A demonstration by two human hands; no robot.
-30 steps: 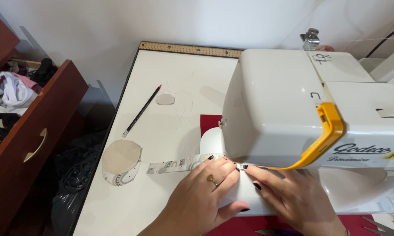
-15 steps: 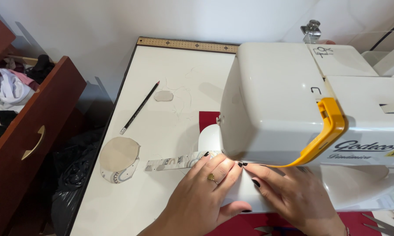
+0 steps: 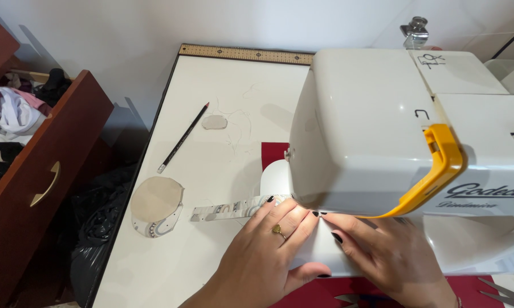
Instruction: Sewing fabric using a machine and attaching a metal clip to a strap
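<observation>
Here both hands lie flat under the front of the white sewing machine (image 3: 382, 131), neither one clenched nor grasping anything. The left hand (image 3: 265, 251) is spread open, palm down, its fingers pressing the near end of a narrow patterned fabric strip (image 3: 234, 209) against the machine bed; a ring shows on one finger and the nails are dark. The right hand (image 3: 391, 256) rests just beside it, also loose and flat, its fingertips touching the pale surface right below the machine's head, close to the left hand's fingertips. The strip runs out to the left from under the left fingers and lies on the white table (image 3: 211, 171), its far end free. The needle area itself is hidden by the machine's bulky head and its yellow handle (image 3: 439, 171), so where exactly the strip meets the needle cannot be told. Just left of the strip lie two round fabric pieces (image 3: 156, 205), one beige on top of one patterned. Farther back are a pencil (image 3: 183, 138), a small grey oval scrap (image 3: 214, 122) and a wooden ruler (image 3: 245, 54) along the table's far edge. A red mat (image 3: 274, 153) shows beneath the machine. Off to the left an open brown drawer (image 3: 40, 171) holds clothes, and scissors (image 3: 502, 288) sit at the lower right.
</observation>
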